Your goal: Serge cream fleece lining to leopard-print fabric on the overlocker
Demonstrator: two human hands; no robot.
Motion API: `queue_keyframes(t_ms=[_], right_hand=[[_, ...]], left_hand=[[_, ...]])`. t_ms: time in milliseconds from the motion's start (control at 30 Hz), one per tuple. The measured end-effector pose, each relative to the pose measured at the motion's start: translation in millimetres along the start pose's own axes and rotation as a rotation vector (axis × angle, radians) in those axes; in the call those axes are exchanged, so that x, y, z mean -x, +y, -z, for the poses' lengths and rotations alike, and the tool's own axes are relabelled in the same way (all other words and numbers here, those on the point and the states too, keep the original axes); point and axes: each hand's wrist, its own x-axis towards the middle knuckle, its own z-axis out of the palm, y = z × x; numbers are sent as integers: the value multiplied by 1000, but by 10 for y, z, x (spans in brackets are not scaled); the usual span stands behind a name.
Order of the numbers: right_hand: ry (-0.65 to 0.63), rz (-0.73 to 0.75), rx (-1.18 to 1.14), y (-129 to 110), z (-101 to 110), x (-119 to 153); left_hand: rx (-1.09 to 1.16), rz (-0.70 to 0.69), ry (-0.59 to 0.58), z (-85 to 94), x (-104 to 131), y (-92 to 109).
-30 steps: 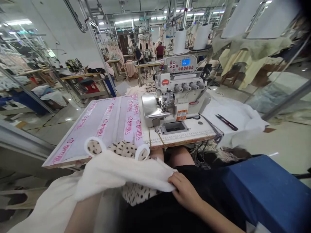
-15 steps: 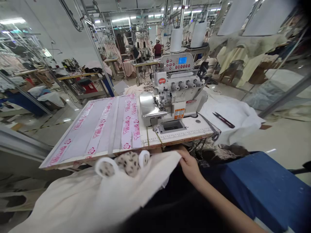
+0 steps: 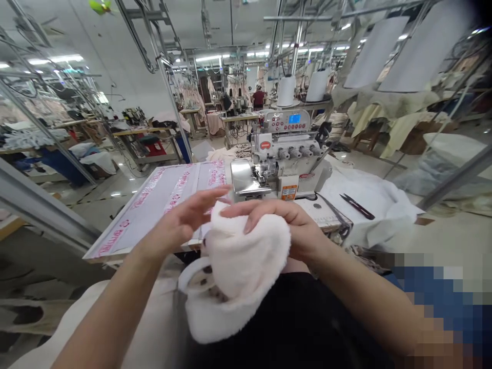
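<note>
A cream plush cloth piece [image 3: 249,266] is bunched up in front of me, above my lap. My right hand [image 3: 295,223] pinches its upper edge, thumb on the near side. My left hand [image 3: 184,220] is at the cloth's upper left, fingers stretched out and thumb apart; whether its fingertips touch the cloth I cannot tell. Below it shows a white ring-shaped edge [image 3: 188,274] around dark-spotted fabric. More pale cloth [image 3: 154,307] spreads to the lower left. An overlock sewing machine [image 3: 284,148] stands just beyond my hands.
Plastic with pink print covers the machine table [image 3: 154,205] on the left. Dark thread snips [image 3: 357,206] lie on white cloth [image 3: 369,179] at the right. Large thread cones [image 3: 376,56] stand at the upper right. A person in dark red [image 3: 259,97] is far back.
My left hand has come into view from the left. My right hand has risen and moved slightly left with the cloth, which is now bunched in front of the machine. The view has tilted up.
</note>
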Motion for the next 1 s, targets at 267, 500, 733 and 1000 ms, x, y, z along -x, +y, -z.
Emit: queue_keyframes(t_ms=[267, 500, 733, 1000], right_hand=[[227, 65, 133, -484, 459, -198], [220, -179, 157, -425, 499, -256], [310, -159, 255, -490, 459, -229], [387, 36, 444, -1171, 476, -285]], left_hand=[[166, 307, -153, -33, -671, 364], [-155, 228, 39, 10, -824, 815], [-189, 398, -236, 273, -746, 672], [-305, 326, -145, 716, -603, 208]])
